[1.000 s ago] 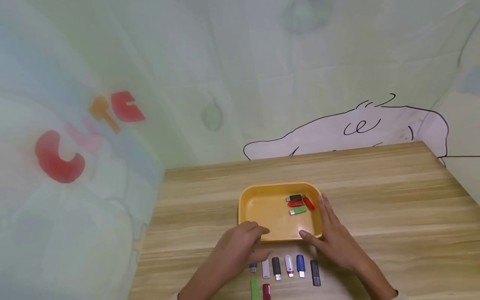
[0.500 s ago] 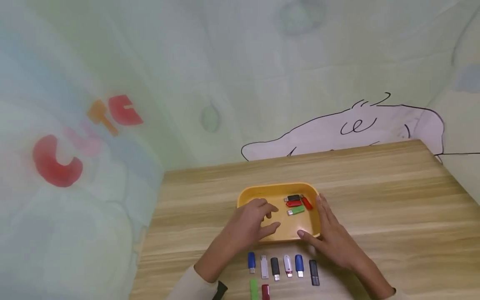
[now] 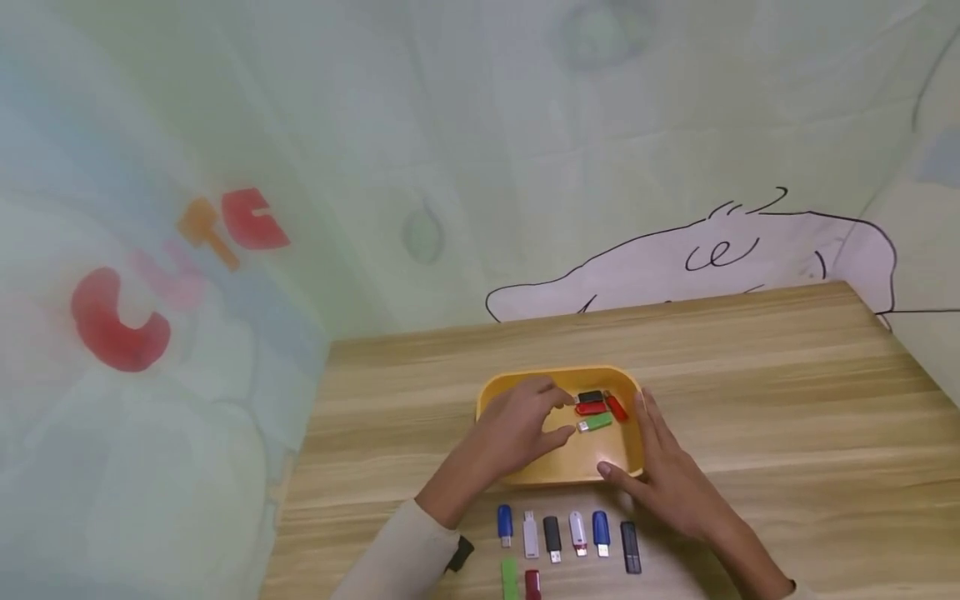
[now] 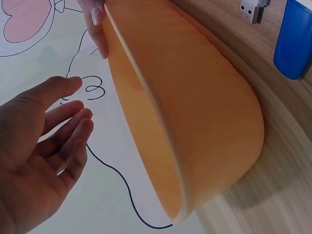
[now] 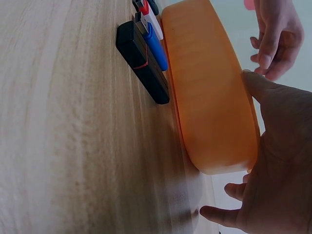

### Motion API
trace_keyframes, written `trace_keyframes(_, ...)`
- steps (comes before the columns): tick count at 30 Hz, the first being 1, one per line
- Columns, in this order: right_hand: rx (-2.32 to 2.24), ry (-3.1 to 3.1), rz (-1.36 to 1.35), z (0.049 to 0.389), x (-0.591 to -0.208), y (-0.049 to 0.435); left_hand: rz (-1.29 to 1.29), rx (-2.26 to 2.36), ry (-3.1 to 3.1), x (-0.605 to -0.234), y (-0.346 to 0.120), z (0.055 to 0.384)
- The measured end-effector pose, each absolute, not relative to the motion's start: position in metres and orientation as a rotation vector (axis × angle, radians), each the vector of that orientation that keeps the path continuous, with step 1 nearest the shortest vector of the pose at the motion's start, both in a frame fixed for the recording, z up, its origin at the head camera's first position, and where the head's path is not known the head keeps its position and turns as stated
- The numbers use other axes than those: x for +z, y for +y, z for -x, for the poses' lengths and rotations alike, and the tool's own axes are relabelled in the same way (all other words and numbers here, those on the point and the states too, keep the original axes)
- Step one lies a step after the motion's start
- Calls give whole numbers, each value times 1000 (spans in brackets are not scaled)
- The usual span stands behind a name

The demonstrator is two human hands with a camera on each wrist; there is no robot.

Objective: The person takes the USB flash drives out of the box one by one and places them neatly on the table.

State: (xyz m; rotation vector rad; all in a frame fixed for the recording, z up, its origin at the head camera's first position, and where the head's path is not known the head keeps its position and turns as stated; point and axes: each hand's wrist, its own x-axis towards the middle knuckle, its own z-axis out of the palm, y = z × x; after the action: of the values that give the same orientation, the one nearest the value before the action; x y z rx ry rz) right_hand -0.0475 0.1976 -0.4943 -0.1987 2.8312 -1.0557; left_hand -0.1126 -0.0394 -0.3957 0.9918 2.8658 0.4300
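Note:
My left hand (image 3: 520, 419) hovers over the yellow plastic tray (image 3: 525, 481), thumb and fingers apart with nothing between them. Just right of its fingertips lie several USB flash drives inside the tray: a black one (image 3: 590, 397), a red one (image 3: 590, 409), another red one (image 3: 617, 407) set at a slant, and a green one (image 3: 597, 422). My right hand (image 3: 675, 479) rests against the tray's right end. Its fingers lie straight along the outer wall, and the thumb touches the front rim, as the right wrist view shows too.
In front of the tray, a row of flash drives includes a blue one (image 3: 505, 525), a white one (image 3: 577, 532) and a black one (image 3: 630, 547). Nearer still lie a green drive (image 3: 510, 577) and a dark red one (image 3: 532, 584). A printed curtain (image 3: 480, 167) hangs behind the wooden table (image 3: 787, 400).
My left hand has moved from the tray's front edge, over the tray, right and away from me toward the drives inside. My right hand stays at the tray's right end.

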Motion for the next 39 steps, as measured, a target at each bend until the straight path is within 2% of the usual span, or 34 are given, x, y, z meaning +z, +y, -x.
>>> trace_keyframes(14,-1044,2837,195,49,-495,199,-1128,223,2826,-409,-22,137)
trace_keyframes(24,-1055,2837,192,48,-495,198,-1218,196,2762,-437,-12,156)
trace_keyframes(39,-1076,2833,204,47,-496,198,-1224,102,2694,-459,5,160)
